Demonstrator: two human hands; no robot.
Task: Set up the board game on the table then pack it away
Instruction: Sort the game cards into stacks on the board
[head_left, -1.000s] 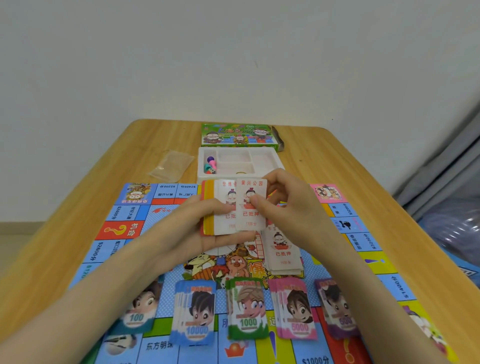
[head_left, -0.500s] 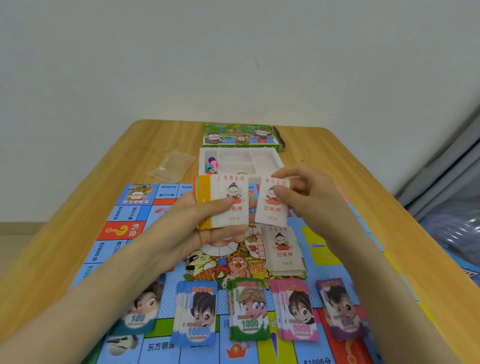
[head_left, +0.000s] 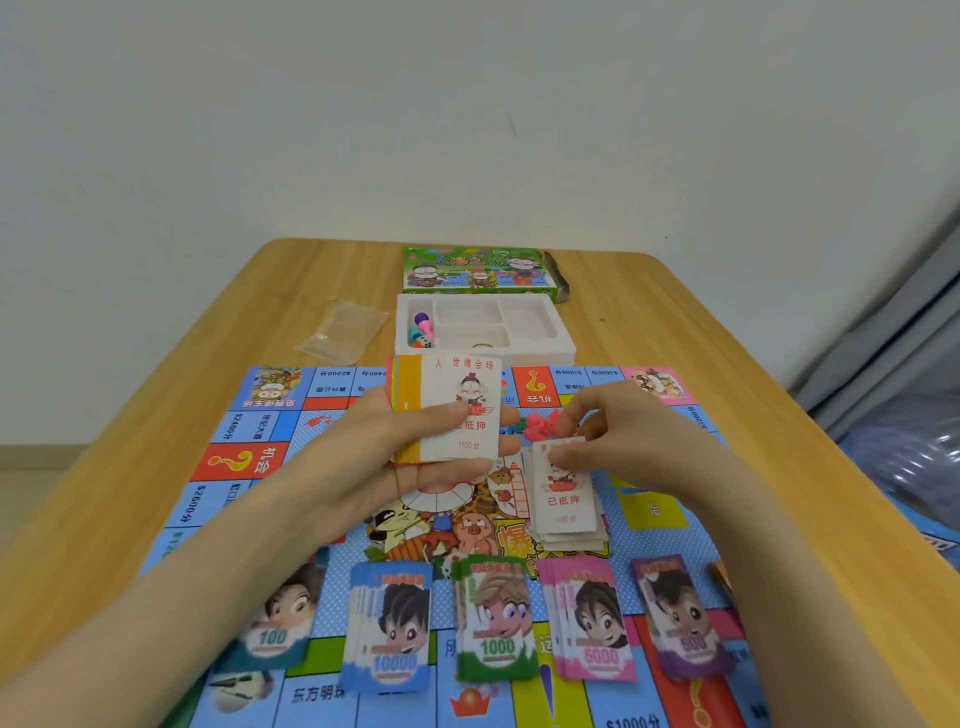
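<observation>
Lowered the right hand (head_left: 618, 436) from beside the deck (head_left: 462, 395) to the card pile (head_left: 571, 543) on the game board (head_left: 244, 421) and pinched the top card (head_left: 563, 499) at its far edge. Kept the left hand (head_left: 410, 457) clamped round the deck, thumb across its face, above the board near the white tray (head_left: 545, 353)

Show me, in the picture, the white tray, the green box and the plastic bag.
white tray (head_left: 540, 356), head view, front wall
green box (head_left: 478, 270), head view, printed top
plastic bag (head_left: 345, 332), head view, its middle
</observation>
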